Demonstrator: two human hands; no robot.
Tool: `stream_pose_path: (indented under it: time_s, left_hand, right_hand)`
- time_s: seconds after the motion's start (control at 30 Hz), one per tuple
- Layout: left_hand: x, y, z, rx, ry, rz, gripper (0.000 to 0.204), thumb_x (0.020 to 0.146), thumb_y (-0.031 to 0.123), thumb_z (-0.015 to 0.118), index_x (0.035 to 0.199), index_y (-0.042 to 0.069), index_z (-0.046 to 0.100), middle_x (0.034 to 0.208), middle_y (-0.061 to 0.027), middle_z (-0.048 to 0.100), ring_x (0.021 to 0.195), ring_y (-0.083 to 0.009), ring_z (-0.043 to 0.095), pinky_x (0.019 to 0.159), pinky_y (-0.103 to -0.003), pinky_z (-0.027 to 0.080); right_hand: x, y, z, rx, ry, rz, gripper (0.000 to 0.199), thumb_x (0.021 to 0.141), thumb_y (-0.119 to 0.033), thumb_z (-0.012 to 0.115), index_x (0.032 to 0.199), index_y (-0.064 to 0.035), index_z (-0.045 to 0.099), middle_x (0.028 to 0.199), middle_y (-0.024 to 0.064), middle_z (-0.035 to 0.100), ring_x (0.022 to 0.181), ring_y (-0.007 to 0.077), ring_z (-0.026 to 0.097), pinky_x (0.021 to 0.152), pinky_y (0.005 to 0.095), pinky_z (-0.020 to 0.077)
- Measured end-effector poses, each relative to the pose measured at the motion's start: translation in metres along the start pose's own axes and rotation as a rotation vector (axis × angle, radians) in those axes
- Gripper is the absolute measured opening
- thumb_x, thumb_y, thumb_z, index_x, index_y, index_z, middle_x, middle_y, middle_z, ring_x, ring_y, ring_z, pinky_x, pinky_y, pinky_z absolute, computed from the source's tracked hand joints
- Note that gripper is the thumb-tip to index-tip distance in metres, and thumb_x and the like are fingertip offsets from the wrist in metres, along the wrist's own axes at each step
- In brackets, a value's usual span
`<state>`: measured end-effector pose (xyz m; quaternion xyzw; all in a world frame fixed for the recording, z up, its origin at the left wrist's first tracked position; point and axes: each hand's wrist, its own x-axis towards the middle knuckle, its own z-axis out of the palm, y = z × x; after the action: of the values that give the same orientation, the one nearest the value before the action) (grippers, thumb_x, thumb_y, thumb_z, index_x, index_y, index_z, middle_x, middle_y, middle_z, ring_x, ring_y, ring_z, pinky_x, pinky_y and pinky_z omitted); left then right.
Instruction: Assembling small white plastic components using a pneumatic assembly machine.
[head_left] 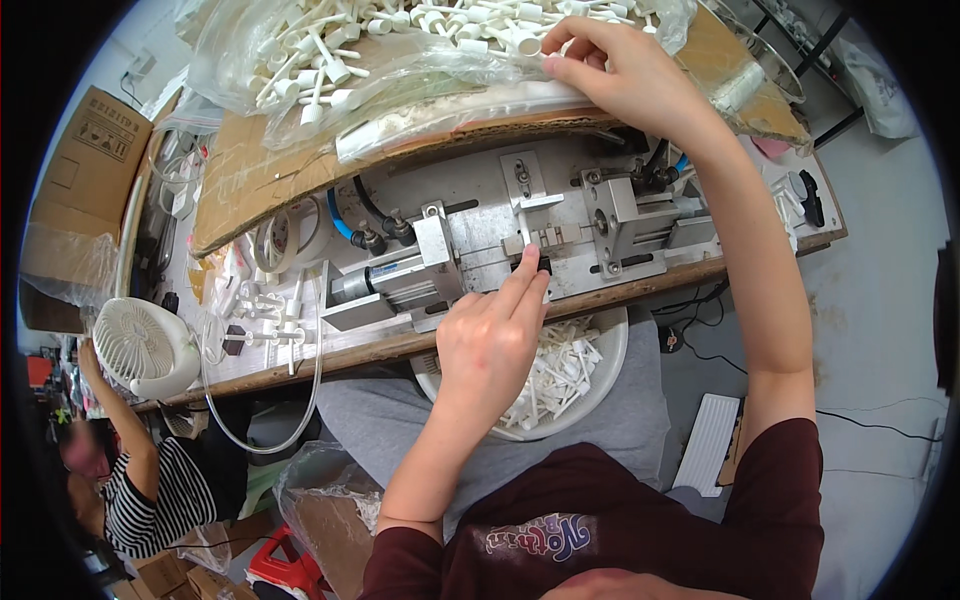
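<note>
My left hand (pixel 490 340) is at the middle of a metal bench fixture (pixel 560 240), its index finger stretched forward with the tip on a small white plastic piece (pixel 527 228) seated there. Its other fingers are partly hidden behind the back of the hand. Farther away, my right hand (pixel 625 75) reaches over the near edge of a heap of white plastic cup-ended stems (pixel 430 20). Its thumb and fingers are bent together in a pinch at one of these parts, which is mostly hidden by the fingertips.
Two pneumatic cylinders (pixel 385 280) (pixel 660 225) flank the fixture, with blue and black hoses. A cardboard sheet (pixel 270 180) carries the heap in clear plastic film. Below the bench edge, a white tub (pixel 615 350) holds white parts. A fan (pixel 145 345) and another person (pixel 165 490) are at left.
</note>
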<state>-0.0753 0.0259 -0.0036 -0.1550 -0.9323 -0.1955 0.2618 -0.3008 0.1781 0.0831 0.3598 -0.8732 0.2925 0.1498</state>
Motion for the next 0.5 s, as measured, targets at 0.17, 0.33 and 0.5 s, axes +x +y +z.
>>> stream_pose_path:
  time_s: [0.17,0.33,0.5]
  left_hand:
    - [-0.003,0.001,0.002,0.002,0.002,-0.061,0.029,0.073,0.011,0.082,0.101,0.007,0.075,0.12,-0.0033,0.072,0.057,-0.0183,0.061,0.058,-0.028,0.051]
    - [0.005,0.002,-0.012,-0.049,-0.071,-0.069,0.029,0.075,0.012,0.083,0.102,0.006,0.075,0.114,-0.0057,0.074,0.061,-0.0176,0.065,0.06,-0.029,0.053]
    - [0.049,-0.015,-0.039,-0.243,0.239,-0.014,0.023,0.08,0.016,0.081,0.1,0.006,0.074,0.101,-0.0089,0.075,0.079,-0.0235,0.072,0.069,-0.033,0.057]
  right_hand:
    - [-0.017,-0.023,-0.002,-0.02,0.148,-0.194,0.018,0.09,-0.024,0.071,0.103,-0.0115,0.073,0.073,-0.0025,0.053,0.061,0.0078,0.043,0.057,0.0272,0.0397]
    - [-0.044,-0.029,-0.009,0.266,0.085,-0.007,0.024,0.081,-0.01,0.079,0.104,-0.008,0.074,0.077,-0.0016,0.058,0.064,0.0058,0.053,0.056,0.0235,0.0419]
    - [-0.088,-0.049,-0.008,0.308,0.142,-0.111,0.028,0.079,-0.013,0.081,0.105,-0.0072,0.074,0.079,0.0037,0.062,0.066,0.0114,0.061,0.059,0.0255,0.049]
